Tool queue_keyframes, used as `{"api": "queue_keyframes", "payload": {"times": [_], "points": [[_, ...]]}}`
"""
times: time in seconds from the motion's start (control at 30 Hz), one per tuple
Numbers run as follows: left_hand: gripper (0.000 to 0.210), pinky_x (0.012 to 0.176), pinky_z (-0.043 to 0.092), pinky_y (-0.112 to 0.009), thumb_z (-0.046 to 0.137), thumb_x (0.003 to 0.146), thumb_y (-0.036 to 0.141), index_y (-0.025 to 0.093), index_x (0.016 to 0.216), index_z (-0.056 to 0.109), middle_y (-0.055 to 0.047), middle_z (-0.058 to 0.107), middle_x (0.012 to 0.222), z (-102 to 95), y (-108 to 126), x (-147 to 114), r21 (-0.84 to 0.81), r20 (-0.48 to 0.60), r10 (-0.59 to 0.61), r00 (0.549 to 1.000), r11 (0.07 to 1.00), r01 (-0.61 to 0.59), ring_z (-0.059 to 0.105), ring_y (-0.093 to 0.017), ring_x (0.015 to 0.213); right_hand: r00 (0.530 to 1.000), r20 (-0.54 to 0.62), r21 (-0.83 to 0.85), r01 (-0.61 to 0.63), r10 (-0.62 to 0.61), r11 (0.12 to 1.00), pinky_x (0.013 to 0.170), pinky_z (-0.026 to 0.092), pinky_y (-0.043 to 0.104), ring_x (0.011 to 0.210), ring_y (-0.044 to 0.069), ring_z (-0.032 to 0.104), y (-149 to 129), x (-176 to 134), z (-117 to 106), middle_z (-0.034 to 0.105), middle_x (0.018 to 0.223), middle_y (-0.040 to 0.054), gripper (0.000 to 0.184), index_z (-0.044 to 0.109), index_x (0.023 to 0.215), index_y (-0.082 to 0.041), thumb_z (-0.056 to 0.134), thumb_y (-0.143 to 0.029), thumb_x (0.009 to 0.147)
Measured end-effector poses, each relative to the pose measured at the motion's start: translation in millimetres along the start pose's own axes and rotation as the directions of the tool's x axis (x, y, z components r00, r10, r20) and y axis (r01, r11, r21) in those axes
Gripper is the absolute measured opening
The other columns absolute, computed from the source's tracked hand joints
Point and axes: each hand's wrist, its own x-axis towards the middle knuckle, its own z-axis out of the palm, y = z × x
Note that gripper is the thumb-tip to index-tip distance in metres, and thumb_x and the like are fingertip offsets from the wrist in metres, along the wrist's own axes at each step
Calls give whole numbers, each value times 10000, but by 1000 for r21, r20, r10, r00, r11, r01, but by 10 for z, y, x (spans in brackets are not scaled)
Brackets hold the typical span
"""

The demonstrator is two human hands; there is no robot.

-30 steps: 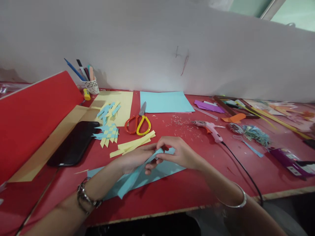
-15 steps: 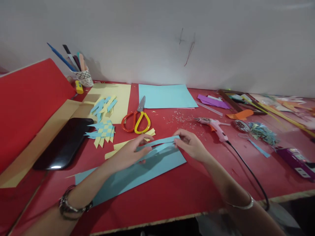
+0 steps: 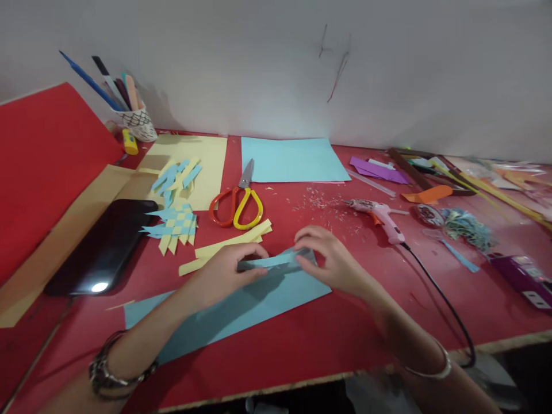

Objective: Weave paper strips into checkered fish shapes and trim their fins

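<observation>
A narrow light-blue paper strip [image 3: 278, 260] is stretched between my two hands, above the upper edge of a larger light-blue paper sheet [image 3: 233, 313]. Whether the strip is separate from the sheet or a folded edge of it, I cannot tell. My left hand [image 3: 235, 270] pinches its left end between thumb and fingers. At the other end, the thumb and fingers of my right hand [image 3: 330, 259] close on it. Just beyond my left hand lie pale yellow paper strips [image 3: 233, 240]. Scissors [image 3: 241, 201] with one red and one yellow handle rest behind them.
A woven blue-and-yellow paper piece [image 3: 176, 227] lies beside a black phone [image 3: 103, 247] on the left. At the right are a pink glue gun [image 3: 382, 218] with a black cord and a purple box [image 3: 520, 276]. A pen cup [image 3: 138, 123] stands by the wall.
The blue strip between my hands has come down slightly and bends more, its right end now under my right fingers. The whole view has shifted a little.
</observation>
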Motion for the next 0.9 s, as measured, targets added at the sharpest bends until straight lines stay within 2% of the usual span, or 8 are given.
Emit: {"api": "queue_keyframes", "payload": {"times": [0.13,0.27,0.4,0.5,0.63,0.73,0.8,0.9], "points": [[102,582,385,-205,486,730,207,183,778,573,23,591,738,66,11,-7,95,-19,72,997,993,-70,519,-113,651,991,73,-199,126,-113,972,978,123,458,885,151,542,-108,-49,112,577,933,32,137,582,778,-204,464,-267,809],[126,584,395,-209,458,716,151,184,740,578,21,611,723,108,33,-16,147,2,86,996,985,-86,534,-113,638,972,130,-158,214,-195,964,997,86,405,834,108,567,-157,-54,182,613,919,-1,253,566,723,-198,374,-260,874],[138,681,439,-214,493,746,220,209,850,582,10,636,856,87,50,-39,45,-17,79,997,996,-78,580,-135,782,988,124,-94,107,-95,990,1002,29,413,775,100,578,-177,-43,164,613,777,-23,276,531,676,-184,351,-244,876],[201,709,445,-207,530,752,285,237,946,559,8,621,942,61,54,-54,8,-86,66,994,998,-66,575,-144,862,994,105,-36,46,-42,998,996,-30,438,834,118,576,-187,-43,133,621,818,-7,238,511,662,-183,380,-234,853],[277,652,451,-197,545,752,323,249,1017,513,10,607,883,65,59,-57,-56,-137,39,990,997,-47,575,-128,782,990,131,25,52,-55,998,997,-12,430,947,138,547,-196,-44,113,616,984,27,230,472,601,-173,426,-220,821],[272,627,454,-201,554,739,326,239,995,523,11,598,820,87,66,-51,-127,-130,32,991,991,-48,572,-123,729,970,215,64,100,-111,993,1000,54,399,794,102,567,-191,-40,112,618,822,8,249,462,593,-173,413,-224,832],[279,586,444,-194,559,727,327,235,989,533,11,585,796,98,67,-42,-164,-142,3,990,986,-27,563,-119,701,970,210,107,105,-126,989,998,79,385,716,85,561,-181,-38,104,600,737,-12,257,461,605,-175,392,-228,846],[343,512,412,-187,568,696,321,218,1020,524,18,557,751,103,57,-23,-243,-143,-75,987,969,38,530,-99,604,979,151,189,106,-135,976,1000,77,382,807,99,570,-165,-35,72,622,849,5,248,471,632,-177,381,-236,855]]}}
